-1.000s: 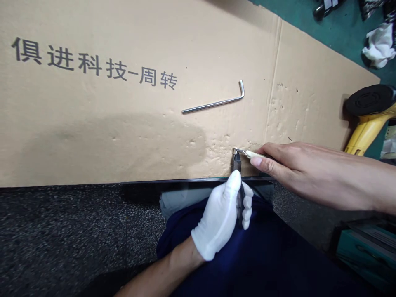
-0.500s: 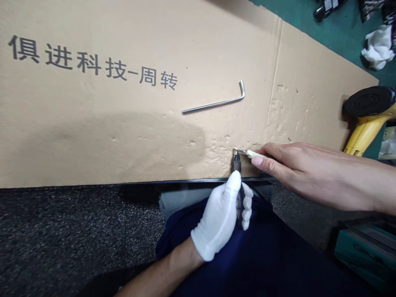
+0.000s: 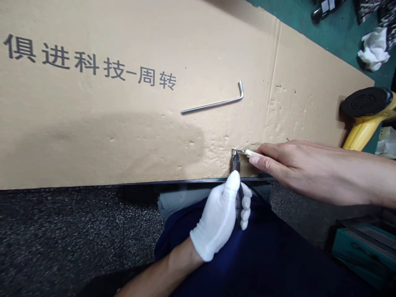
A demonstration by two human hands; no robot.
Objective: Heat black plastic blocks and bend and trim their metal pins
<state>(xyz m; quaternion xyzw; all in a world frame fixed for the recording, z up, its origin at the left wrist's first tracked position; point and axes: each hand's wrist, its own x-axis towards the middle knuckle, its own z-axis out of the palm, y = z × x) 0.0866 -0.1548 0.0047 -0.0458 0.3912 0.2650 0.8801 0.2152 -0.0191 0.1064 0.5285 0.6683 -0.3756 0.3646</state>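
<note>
Black tool (image 3: 235, 164) lies in the left grip (image 3: 218, 216), tip protruding forward.

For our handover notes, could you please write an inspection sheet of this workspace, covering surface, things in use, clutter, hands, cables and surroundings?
Surface: cardboard, creased and dented.
Things in use: dark tool, probably pliers, at a small metal piece; pale slim item beside it.
Clutter: hex key on the cardboard; yellow tool at right.
Hands: left hand, gloved, grips the dark tool; right hand, bare, pinches the pale slim item.
Cables: nothing seen for certain.
Surroundings: speckled floor, teal box, crumpled white bundle.
</note>
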